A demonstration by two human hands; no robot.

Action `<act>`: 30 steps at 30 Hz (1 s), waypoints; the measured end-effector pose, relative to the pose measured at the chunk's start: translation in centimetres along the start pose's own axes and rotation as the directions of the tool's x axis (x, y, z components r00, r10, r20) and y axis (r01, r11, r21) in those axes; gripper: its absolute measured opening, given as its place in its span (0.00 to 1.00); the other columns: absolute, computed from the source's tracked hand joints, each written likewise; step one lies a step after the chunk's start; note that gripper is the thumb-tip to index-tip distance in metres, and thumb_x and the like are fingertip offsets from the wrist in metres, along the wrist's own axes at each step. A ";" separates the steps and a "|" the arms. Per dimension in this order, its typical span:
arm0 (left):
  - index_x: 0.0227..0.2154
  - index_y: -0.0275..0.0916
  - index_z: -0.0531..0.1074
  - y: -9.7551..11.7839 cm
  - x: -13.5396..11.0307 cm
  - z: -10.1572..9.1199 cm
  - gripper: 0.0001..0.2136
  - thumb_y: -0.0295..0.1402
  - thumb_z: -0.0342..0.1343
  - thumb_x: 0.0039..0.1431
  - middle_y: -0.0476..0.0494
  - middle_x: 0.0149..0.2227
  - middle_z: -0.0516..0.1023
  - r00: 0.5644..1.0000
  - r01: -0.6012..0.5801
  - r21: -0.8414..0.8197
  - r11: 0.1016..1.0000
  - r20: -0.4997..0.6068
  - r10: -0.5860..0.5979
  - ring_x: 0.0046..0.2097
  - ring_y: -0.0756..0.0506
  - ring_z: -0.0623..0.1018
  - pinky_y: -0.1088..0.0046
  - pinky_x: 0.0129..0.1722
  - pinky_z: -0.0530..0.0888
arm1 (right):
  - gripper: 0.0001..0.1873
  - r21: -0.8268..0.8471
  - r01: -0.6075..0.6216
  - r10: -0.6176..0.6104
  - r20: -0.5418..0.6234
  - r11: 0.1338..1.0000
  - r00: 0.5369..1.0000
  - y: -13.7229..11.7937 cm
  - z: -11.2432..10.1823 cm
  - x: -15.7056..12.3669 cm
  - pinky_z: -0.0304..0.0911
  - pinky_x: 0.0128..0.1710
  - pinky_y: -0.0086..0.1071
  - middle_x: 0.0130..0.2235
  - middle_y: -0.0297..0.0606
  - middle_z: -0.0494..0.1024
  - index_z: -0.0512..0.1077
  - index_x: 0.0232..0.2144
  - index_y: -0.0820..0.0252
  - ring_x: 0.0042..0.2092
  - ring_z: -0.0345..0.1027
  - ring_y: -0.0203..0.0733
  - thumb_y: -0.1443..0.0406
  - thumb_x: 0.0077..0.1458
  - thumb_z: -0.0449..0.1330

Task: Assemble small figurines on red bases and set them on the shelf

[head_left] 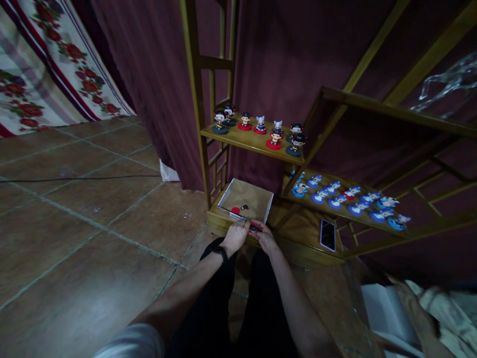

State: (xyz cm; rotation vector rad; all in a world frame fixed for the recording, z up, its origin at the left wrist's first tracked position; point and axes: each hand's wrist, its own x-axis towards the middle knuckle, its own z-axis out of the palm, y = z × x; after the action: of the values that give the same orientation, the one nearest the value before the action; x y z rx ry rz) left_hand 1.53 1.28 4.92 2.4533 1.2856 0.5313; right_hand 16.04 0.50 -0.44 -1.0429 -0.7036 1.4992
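My left hand and my right hand meet at the near edge of a shallow open box. Between their closed fingers sits a small figurine part, dark with some red; its exact shape is mostly covered. Inside the box lie a red round base and a small dark piece. A dark band circles my left wrist.
Several figurines on round bases stand on the upper shelf, and several blue-white figurines on the lower right shelf. A phone lies right of the box. At lower right are a white box and a person's limb.
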 end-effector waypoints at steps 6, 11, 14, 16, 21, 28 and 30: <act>0.49 0.37 0.60 0.1 -0.1 -0.1 0.17 0.25 0.43 0.56 0.34 0.42 0.70 0.999 -0.025 0.117 0.993 0.025 0.022 0.44 0.42 0.71 0.67 0.44 0.65 | 0.23 -0.008 0.014 -0.014 0.005 1.000 1.000 -0.2 0.3 -0.1 0.63 0.45 0.37 0.40 0.34 0.74 0.70 0.34 0.56 0.45 0.65 0.42 0.74 0.29 0.62; 0.50 0.35 0.58 0.4 -0.2 -0.1 0.18 0.23 0.42 0.56 0.36 0.42 0.70 0.998 -0.040 0.253 0.967 0.052 0.028 0.44 0.44 0.71 0.68 0.44 0.65 | 0.22 -0.014 0.025 -0.025 0.002 1.000 1.000 -0.4 0.4 -0.3 0.63 0.44 0.36 0.39 0.33 0.75 0.70 0.33 0.55 0.45 0.66 0.42 0.75 0.29 0.61; 0.49 0.34 0.59 0.4 -0.3 0.0 0.17 0.23 0.42 0.56 0.36 0.41 0.71 0.998 -0.064 0.265 0.962 0.028 0.059 0.45 0.43 0.71 0.68 0.44 0.65 | 0.22 -0.018 0.026 -0.026 0.007 0.999 1.000 -0.5 0.5 -0.4 0.63 0.43 0.35 0.40 0.33 0.75 0.70 0.33 0.55 0.45 0.66 0.41 0.75 0.30 0.60; 0.49 0.34 0.59 0.3 -0.3 0.0 0.17 0.23 0.42 0.56 0.35 0.41 0.71 0.997 -0.080 0.271 0.959 0.017 0.078 0.44 0.43 0.71 0.67 0.44 0.64 | 0.22 -0.021 0.025 -0.025 0.005 0.999 1.000 -0.6 0.6 -0.5 0.63 0.43 0.34 0.40 0.33 0.75 0.70 0.33 0.55 0.45 0.66 0.41 0.75 0.30 0.60; 0.50 0.34 0.58 0.2 -0.5 0.1 0.17 0.23 0.41 0.56 0.35 0.41 0.71 0.993 -0.116 0.283 0.952 0.018 0.116 0.44 0.43 0.71 0.67 0.44 0.64 | 0.22 -0.028 0.022 -0.021 0.005 0.999 1.000 -0.5 0.5 -0.6 0.62 0.43 0.34 0.40 0.33 0.75 0.70 0.34 0.55 0.44 0.66 0.41 0.75 0.31 0.60; 0.51 0.33 0.57 0.1 -0.7 0.2 0.18 0.23 0.40 0.56 0.34 0.42 0.70 0.989 -0.146 0.323 0.935 0.016 0.149 0.45 0.43 0.70 0.66 0.44 0.64 | 0.22 -0.046 0.019 -0.019 0.002 0.999 1.000 -0.4 0.2 -0.6 0.62 0.40 0.31 0.40 0.33 0.75 0.70 0.33 0.55 0.44 0.65 0.40 0.76 0.30 0.57; 0.51 0.33 0.57 0.2 -0.7 0.2 0.18 0.23 0.40 0.57 0.34 0.41 0.70 0.988 -0.148 0.331 0.932 0.015 0.152 0.45 0.42 0.70 0.66 0.43 0.64 | 0.22 -0.054 0.015 -0.015 0.002 0.998 1.000 -0.5 0.2 -0.6 0.63 0.40 0.31 0.40 0.33 0.75 0.70 0.33 0.55 0.43 0.66 0.40 0.76 0.31 0.58</act>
State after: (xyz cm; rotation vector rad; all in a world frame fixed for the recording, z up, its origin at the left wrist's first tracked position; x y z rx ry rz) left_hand 1.38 0.60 4.69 2.8467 1.2873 0.3908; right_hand 16.06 0.00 0.26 -1.0745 -0.7554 1.4752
